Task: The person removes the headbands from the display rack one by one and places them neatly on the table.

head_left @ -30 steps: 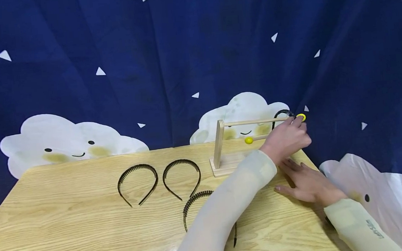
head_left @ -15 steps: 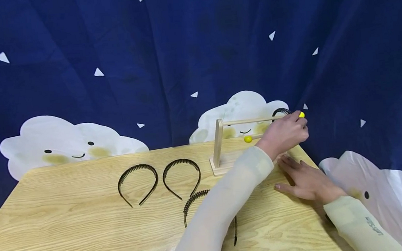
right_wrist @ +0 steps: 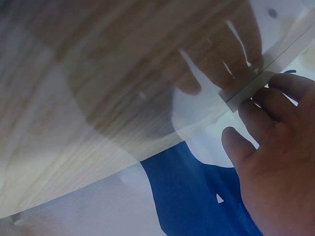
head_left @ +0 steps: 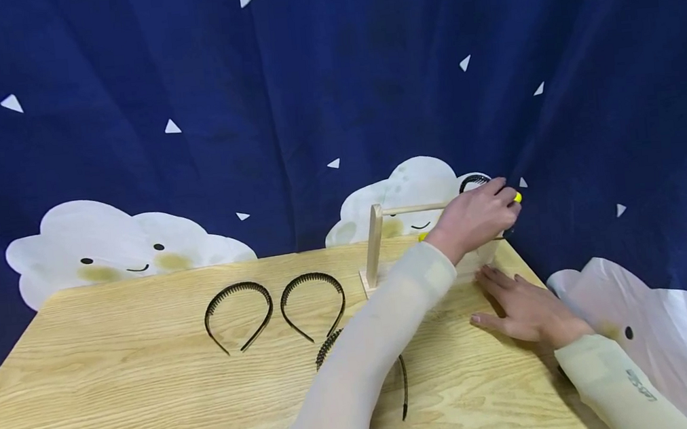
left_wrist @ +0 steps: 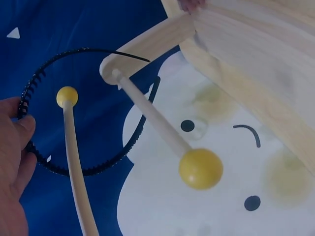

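Observation:
My left hand (head_left: 477,215) reaches across to the wooden stand (head_left: 375,246) at the table's back right. Between thumb and fingers it pinches a black toothed headband (left_wrist: 33,83), held by its curved middle. In the left wrist view the headband's loop surrounds one yellow ball tip (left_wrist: 67,97) and overlaps the other peg (left_wrist: 152,113), which joins the upright and ends in a larger yellow ball (left_wrist: 201,168). My right hand (head_left: 526,311) rests low by the stand's right end, fingers extended; in the right wrist view its fingertips touch the end of the wooden base (right_wrist: 241,98).
Two black headbands, a left one (head_left: 236,286) and a middle one (head_left: 310,277), lie on the wooden table (head_left: 152,408). A third headband (head_left: 405,386) lies nearer, partly under my left forearm. Behind hangs a blue curtain (head_left: 215,82) with white clouds.
My left hand has shifted slightly left along the stand with the headband, which now shows a little farther left and higher. My right hand has stayed in place.

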### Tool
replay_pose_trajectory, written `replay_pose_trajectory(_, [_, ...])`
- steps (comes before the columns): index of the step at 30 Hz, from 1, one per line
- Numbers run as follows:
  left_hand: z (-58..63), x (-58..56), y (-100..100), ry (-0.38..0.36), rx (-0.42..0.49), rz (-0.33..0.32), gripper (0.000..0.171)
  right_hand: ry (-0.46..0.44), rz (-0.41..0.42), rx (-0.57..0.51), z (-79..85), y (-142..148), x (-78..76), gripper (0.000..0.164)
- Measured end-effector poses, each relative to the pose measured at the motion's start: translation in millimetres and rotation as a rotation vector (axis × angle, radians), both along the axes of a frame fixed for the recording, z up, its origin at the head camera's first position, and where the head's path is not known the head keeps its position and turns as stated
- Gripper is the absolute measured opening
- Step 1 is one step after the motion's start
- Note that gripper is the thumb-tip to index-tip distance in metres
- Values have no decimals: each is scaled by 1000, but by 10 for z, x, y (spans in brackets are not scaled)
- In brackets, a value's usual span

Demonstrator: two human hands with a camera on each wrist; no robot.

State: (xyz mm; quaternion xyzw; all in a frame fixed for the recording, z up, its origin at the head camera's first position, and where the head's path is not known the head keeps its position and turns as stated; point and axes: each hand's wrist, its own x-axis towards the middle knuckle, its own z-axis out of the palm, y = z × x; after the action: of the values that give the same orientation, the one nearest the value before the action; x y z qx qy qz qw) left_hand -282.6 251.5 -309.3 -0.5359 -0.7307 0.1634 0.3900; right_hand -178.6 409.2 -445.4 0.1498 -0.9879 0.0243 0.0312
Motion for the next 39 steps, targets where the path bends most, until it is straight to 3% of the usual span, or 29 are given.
replay_pose_trajectory(13, [119, 10, -88, 82, 62, -19, 46, -2, 5, -12, -15, 22, 6, 91])
replay_pose_trajectory(28, [347, 129, -192, 55, 59, 18, 48, -21, -6, -11, 6, 7, 5, 92])
replay_pose_trajectory(39, [437, 167, -238, 69, 111, 20, 53, -31, -11, -20, 7, -14, 25, 92])
